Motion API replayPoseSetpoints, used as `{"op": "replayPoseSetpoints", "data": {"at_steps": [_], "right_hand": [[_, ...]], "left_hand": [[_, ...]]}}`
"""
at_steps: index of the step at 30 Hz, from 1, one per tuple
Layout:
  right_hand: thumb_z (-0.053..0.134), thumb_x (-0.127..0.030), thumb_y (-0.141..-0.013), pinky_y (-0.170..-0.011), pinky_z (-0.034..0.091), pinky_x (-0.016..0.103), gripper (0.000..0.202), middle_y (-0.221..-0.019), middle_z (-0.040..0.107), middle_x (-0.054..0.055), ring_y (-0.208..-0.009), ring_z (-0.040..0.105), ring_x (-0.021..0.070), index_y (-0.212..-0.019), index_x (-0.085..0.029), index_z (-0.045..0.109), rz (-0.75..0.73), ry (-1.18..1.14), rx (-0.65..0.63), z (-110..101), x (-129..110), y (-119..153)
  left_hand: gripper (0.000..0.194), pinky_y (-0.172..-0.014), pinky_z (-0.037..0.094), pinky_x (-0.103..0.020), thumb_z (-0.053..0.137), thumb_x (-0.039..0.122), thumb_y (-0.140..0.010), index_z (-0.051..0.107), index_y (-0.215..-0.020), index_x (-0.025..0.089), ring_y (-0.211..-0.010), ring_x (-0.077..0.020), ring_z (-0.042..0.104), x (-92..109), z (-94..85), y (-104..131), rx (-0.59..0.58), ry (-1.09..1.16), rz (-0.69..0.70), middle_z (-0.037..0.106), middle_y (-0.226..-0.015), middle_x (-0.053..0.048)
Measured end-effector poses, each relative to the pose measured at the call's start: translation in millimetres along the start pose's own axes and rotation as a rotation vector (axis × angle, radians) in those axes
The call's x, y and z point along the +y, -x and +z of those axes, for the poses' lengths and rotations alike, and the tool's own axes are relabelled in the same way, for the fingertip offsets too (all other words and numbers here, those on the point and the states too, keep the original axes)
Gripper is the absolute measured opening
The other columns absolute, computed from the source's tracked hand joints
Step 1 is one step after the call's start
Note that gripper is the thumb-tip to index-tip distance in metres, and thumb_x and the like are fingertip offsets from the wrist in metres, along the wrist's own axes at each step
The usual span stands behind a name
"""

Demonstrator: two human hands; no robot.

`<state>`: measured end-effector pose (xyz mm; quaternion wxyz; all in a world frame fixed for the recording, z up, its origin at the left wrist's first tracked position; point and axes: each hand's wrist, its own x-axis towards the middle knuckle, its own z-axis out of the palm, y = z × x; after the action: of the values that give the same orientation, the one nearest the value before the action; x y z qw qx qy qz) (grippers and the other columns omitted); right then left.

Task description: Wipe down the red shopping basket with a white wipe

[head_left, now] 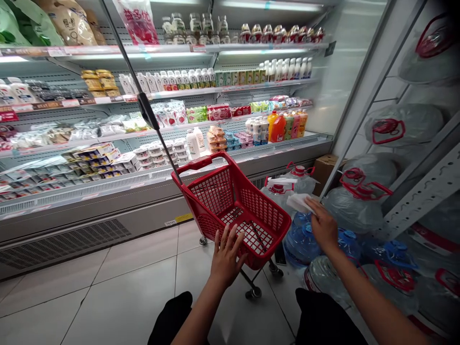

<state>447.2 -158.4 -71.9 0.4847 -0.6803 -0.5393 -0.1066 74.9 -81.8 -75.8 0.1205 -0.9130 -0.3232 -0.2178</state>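
Fingers spread, my left hand is at the near side of a red plastic shopping basket cart, and whether it touches the basket cannot be made out. My right hand pinches a white cloth or tissue to the right of the basket, above large water bottles. The basket has lattice walls, holds no goods that I can see, and stands on a wheeled metal frame. A long dark handle rises from its left corner.
Behind the cart stands a refrigerated shelf unit with bottles, cups and packs. Clear and blue water bottles crowd the floor at right, beside a perforated metal rack. A cardboard box sits behind them. My knees show at the bottom.
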Motion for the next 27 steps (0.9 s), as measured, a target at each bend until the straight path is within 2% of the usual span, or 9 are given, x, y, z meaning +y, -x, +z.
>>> {"op": "replayPoseSetpoints", "data": {"at_steps": [2,5,9,12,16,19,22,24,27], "right_hand": [[0.032,-0.01,-0.098,-0.128,0.033,0.056,0.063,-0.161,0.05,0.005,-0.153,0.04,0.0285,-0.155,-0.028,0.053,-0.083,0.034,-0.077,2,0,0],[0.029,-0.003,-0.094,-0.128,0.036,0.048,0.07,-0.159,0.053,0.003,-0.151,0.044,0.0229,-0.155,-0.027,0.053,-0.175,0.026,-0.246,19,-3,29],[0.029,-0.001,-0.094,-0.126,0.038,0.051,0.076,-0.163,0.048,0.004,-0.154,0.039,0.0205,-0.165,-0.028,0.035,-0.171,0.021,-0.217,41,-23,77],[0.028,0.002,-0.092,-0.127,0.036,0.055,0.081,-0.161,0.05,0.006,-0.154,0.039,0.0215,-0.166,-0.029,0.029,-0.219,0.036,-0.212,49,-59,99],[0.028,0.004,-0.088,-0.125,0.041,0.053,0.086,-0.163,0.047,0.006,-0.154,0.039,0.022,-0.168,-0.028,0.02,-0.325,-0.003,-0.297,61,-123,125],[0.027,0.005,-0.088,-0.123,0.045,0.049,0.087,-0.165,0.043,0.006,-0.154,0.038,0.0214,-0.169,-0.025,0.017,-0.346,-0.001,-0.295,66,-148,140],[0.029,0.005,-0.089,-0.123,0.045,0.045,0.085,-0.164,0.045,0.003,-0.152,0.042,0.0197,-0.168,-0.028,0.021,-0.425,0.006,-0.334,57,-130,134],[0.03,0.005,-0.091,-0.123,0.045,0.045,0.083,-0.163,0.047,0.001,-0.15,0.045,0.0193,-0.167,-0.03,0.025,-0.454,0.014,-0.352,46,-100,120],[0.028,0.004,-0.092,-0.124,0.042,0.048,0.082,-0.163,0.047,0.001,-0.15,0.045,0.019,-0.165,-0.032,0.029,-0.392,0.025,-0.314,31,-55,95]], "left_hand": [[0.061,-0.133,0.01,-0.054,0.054,0.039,-0.104,0.038,-0.162,0.034,-0.161,-0.0272,0.024,1,1.3,-1,0.023,-0.03,-0.006,0.034,-0.172,0.0],[0.064,-0.133,0.007,-0.054,0.054,0.04,-0.103,0.034,-0.164,0.034,-0.16,-0.0275,0.026,3,1.9,-2,0.043,-0.048,-0.013,0.038,-0.17,-0.001],[0.08,-0.132,0.016,-0.053,0.061,0.053,-0.098,0.029,-0.166,0.028,-0.161,-0.031,0.024,10,0.7,-4,0.037,-0.012,-0.011,0.031,-0.173,-0.008],[0.091,-0.13,0.024,-0.052,0.068,0.056,-0.093,0.024,-0.168,0.027,-0.16,-0.0316,0.025,15,1.1,-7,0.015,0.023,-0.002,0.025,-0.174,-0.011],[0.093,-0.128,0.029,-0.05,0.07,0.05,-0.092,0.022,-0.168,0.028,-0.158,-0.0316,0.03,17,4.0,-12,0.028,0.03,-0.025,0.027,-0.174,-0.011],[0.09,-0.127,0.028,-0.046,0.067,0.048,-0.094,0.021,-0.169,0.028,-0.155,-0.0291,0.036,16,4.4,-11,0.041,0.014,-0.031,0.031,-0.172,-0.01],[0.087,-0.126,0.027,-0.046,0.064,0.05,-0.096,0.019,-0.169,0.034,-0.153,-0.028,0.04,14,2.6,-8,0.033,-0.006,-0.054,0.034,-0.171,-0.006],[0.085,-0.124,0.026,-0.049,0.062,0.053,-0.097,0.018,-0.168,0.037,-0.151,-0.0293,0.043,14,1.4,-6,0.027,-0.013,-0.075,0.036,-0.17,-0.004],[0.084,-0.122,0.027,-0.051,0.06,0.054,-0.098,0.017,-0.168,0.039,-0.149,-0.0311,0.044,17,1.8,-5,0.021,-0.01,-0.087,0.037,-0.17,-0.003]]}}
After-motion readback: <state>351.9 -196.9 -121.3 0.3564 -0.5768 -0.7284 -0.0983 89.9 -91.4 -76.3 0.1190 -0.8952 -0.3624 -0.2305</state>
